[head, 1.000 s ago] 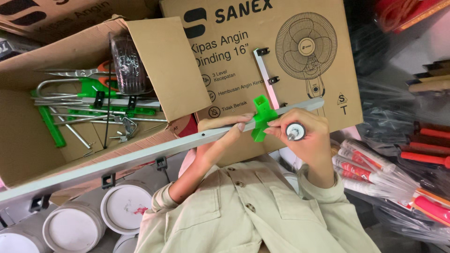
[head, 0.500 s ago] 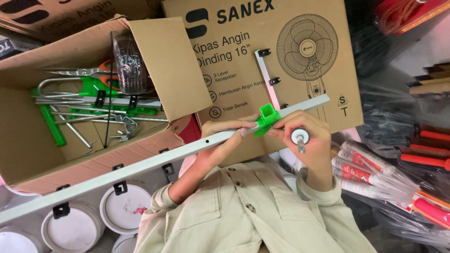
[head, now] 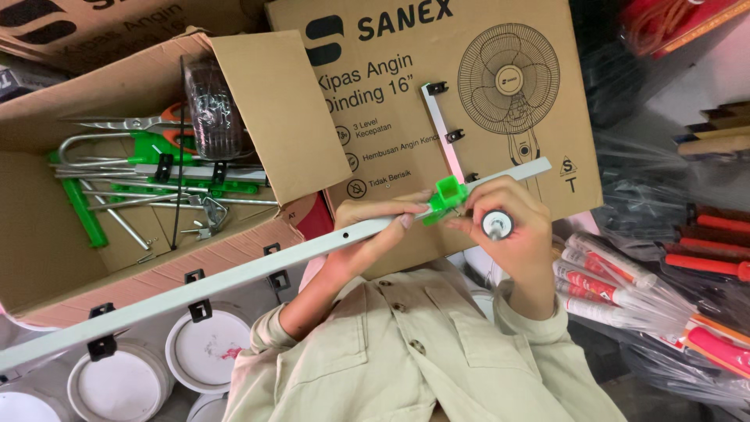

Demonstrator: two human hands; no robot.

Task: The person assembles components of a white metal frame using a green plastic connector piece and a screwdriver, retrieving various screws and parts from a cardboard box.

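- A big brown fan box (head: pixel 391 101) lies at the far side, with a fan drawn on it. A short white strip (head: pixel 447 133) with three black clips rests on top of it.
- An open brown box (head: pixel 258 117) lies at the left. It holds green and grey metal parts, so they stay together, and orange scissors (head: pixel 156 119).
- A long white rail (head: pixel 234 275) runs from the near left up to the far right. It has about five black clips along it.
- Round white lids (head: pixel 205 352) lie under the rail, near left. I count about four.
- The left hand (head: pixel 375 227) wraps round the rail, likely to keep it steady.
- The right hand (head: pixel 508 227) grips a screwdriver (head: pixel 497 224), with its tip at the green piece.
- One small green piece (head: pixel 447 195) sits on the rail, between both hands.
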